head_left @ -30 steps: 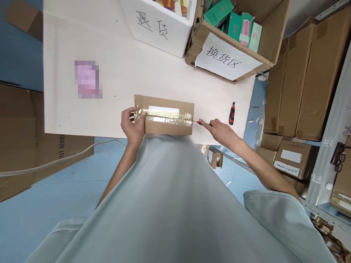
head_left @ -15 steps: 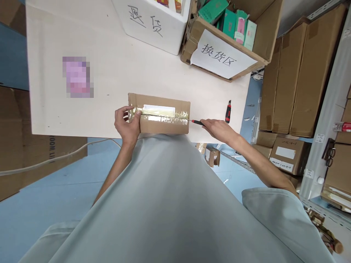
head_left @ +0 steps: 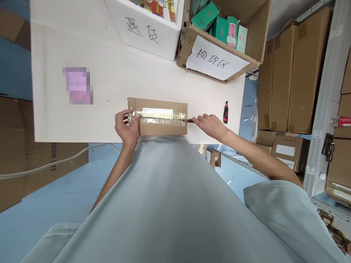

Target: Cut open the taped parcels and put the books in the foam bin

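Observation:
A closed brown cardboard box lies at the table's front edge, with clear tape along its middle seam and a white label on top. My left hand grips its left end, thumb on top of the tape and fingers at the far side. In my right hand is a red and black tool, whose tip meets the taped seam at the box's right end. To the right on the table lies a red and black box cutter.
A white foam bin and an open carton of green boxes stand at the table's back. A blurred purple item lies on the white table at left. Shelves with cartons stand at right.
The tool in my right hand has moved left, its tip now at the seam's right end rather than at the box's edge. My left hand keeps its grip. The view has shifted slightly.

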Action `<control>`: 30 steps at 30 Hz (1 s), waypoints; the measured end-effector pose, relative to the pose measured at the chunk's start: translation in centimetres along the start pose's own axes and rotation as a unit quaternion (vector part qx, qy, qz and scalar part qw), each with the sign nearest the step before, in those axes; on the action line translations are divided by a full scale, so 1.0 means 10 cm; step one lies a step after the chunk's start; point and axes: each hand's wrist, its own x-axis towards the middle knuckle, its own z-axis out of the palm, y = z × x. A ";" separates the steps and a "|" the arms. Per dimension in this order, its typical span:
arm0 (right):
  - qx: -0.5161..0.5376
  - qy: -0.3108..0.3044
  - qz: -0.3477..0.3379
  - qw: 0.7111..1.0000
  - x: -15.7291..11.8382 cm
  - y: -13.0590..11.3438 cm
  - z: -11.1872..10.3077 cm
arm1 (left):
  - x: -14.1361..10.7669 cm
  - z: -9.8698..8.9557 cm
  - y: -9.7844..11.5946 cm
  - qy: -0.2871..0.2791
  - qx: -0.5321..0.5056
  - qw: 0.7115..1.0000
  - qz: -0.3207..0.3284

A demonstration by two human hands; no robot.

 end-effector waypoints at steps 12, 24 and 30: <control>0.293 0.207 0.121 0.925 0.34 -0.24 1.31 | 0.01 -0.03 0.05 -0.024 0.060 0.998 -0.020; 0.595 0.248 0.216 0.734 1.31 -1.01 1.58 | 0.29 -0.43 -0.21 -0.057 0.065 0.996 -0.014; 0.685 0.391 0.189 0.585 1.22 -1.02 1.33 | 0.19 -0.57 -0.16 -0.074 0.210 0.970 0.101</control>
